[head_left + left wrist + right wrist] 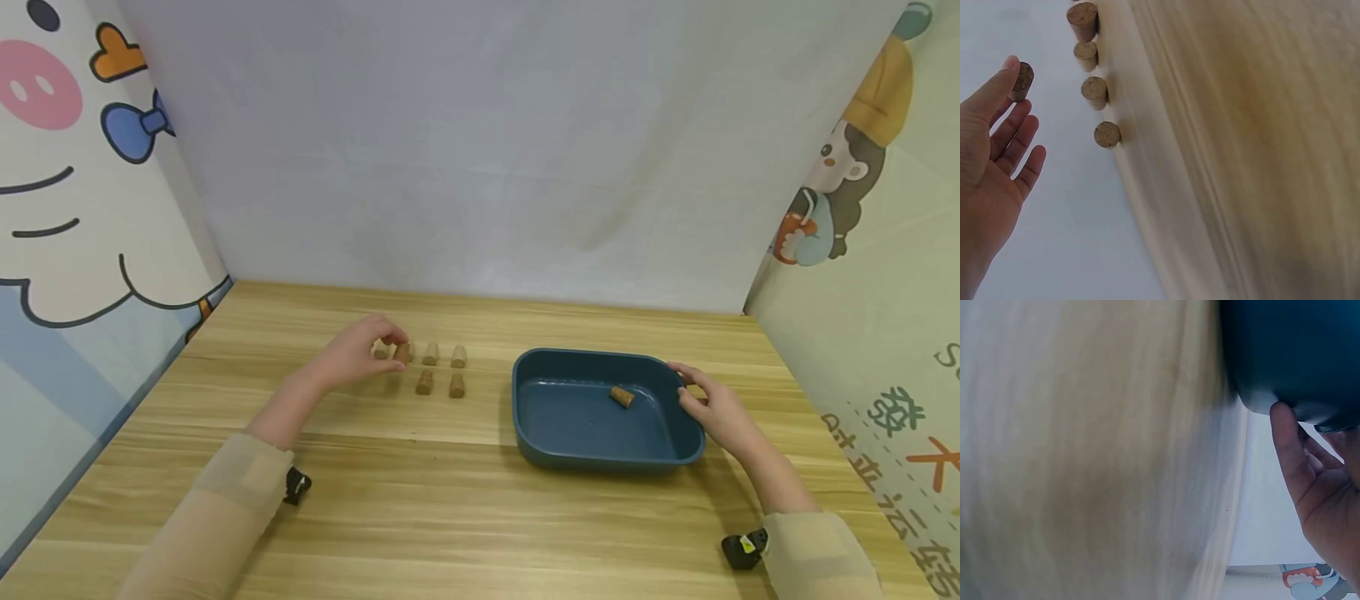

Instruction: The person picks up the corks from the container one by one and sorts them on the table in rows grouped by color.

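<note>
My left hand (362, 350) pinches a tapered cork stopper (1022, 82) between thumb and fingertips, over the left part of a group of stoppers. Its other fingers are spread in the left wrist view. Nearby stand a back row of paler stoppers (431, 354) and two browner ones, a left one (424, 383) and a right one (457, 386), in front. My right hand (716, 410) holds the right back corner of a dark blue plastic box (600, 461), thumb against its wall. One brown stopper (622, 397) lies on its side inside the box.
Everything stands on a wood-grain table (420, 517). A pale curtain (480, 167) hangs behind its back edge, with cartoon-printed panels on the left (67, 217) and right (885, 292). The box is right of the stoppers.
</note>
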`<action>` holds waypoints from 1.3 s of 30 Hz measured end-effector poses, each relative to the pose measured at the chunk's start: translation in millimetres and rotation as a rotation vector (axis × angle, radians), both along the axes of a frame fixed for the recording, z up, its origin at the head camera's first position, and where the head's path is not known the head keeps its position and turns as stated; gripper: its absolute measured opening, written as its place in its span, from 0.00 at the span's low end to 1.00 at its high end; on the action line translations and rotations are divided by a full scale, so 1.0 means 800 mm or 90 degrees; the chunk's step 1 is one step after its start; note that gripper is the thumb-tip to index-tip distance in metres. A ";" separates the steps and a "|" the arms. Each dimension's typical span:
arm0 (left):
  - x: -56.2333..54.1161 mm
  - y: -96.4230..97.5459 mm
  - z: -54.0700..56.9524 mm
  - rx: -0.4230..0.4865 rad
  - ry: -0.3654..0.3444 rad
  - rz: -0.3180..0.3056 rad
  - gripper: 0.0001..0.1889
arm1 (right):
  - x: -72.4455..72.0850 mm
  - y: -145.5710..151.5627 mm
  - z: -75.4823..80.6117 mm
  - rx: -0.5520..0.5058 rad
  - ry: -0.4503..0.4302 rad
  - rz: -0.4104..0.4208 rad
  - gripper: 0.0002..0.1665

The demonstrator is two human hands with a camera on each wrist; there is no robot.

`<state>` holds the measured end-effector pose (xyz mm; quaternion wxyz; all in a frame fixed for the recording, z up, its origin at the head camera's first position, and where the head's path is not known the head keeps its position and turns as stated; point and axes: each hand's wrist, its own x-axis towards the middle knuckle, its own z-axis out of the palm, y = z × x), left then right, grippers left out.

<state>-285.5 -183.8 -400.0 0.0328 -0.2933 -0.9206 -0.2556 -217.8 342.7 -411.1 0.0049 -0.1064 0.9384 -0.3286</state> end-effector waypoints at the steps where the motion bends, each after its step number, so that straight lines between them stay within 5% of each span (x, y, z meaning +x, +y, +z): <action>1: -0.001 -0.001 -0.001 -0.003 -0.002 0.000 0.19 | 0.000 0.000 0.000 -0.001 0.000 0.000 0.27; 14: -0.008 -0.002 -0.015 -0.022 -0.098 -0.020 0.19 | 0.000 0.000 0.000 -0.002 0.007 0.004 0.27; 39: -0.021 -0.002 -0.038 -0.070 -0.150 -0.034 0.16 | -0.001 0.000 0.000 0.001 0.005 0.000 0.27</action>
